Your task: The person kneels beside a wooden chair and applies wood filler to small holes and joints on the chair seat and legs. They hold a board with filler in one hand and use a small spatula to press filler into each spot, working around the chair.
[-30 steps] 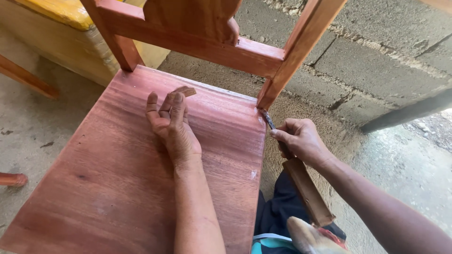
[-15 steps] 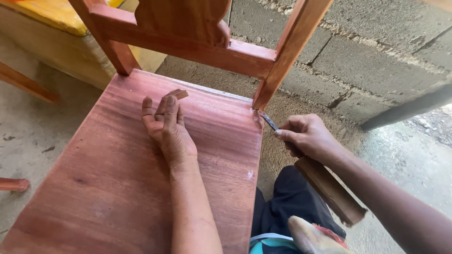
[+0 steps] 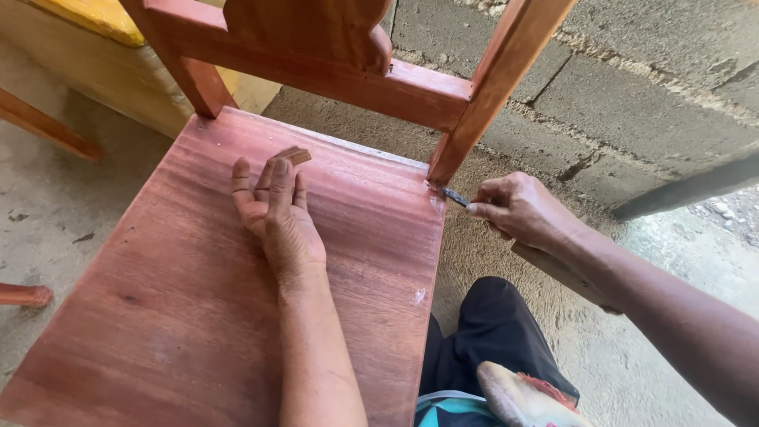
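A reddish-brown wooden chair fills the view, its seat [image 3: 182, 316] flat in front of me and its back rail [image 3: 332, 75] at the top. My left hand [image 3: 277, 217] lies on the seat, fingers pinched around a small piece of sandpaper [image 3: 294, 155]. My right hand [image 3: 526, 212] grips a wooden-handled chisel [image 3: 553, 265]. Its metal tip [image 3: 451, 195] touches the joint where the right back post [image 3: 490, 87] meets the seat corner.
A grey concrete block wall [image 3: 632, 87] stands behind the chair. A yellow foam cushion [image 3: 87, 47] sits at the top left. The floor is rough concrete [image 3: 47, 205]. My leg in dark trousers [image 3: 490, 340] is at the bottom right.
The view has shifted slightly and the chair sits lower in frame. My right hand has moved the chisel tip up against the post joint. My left hand stays on the seat.
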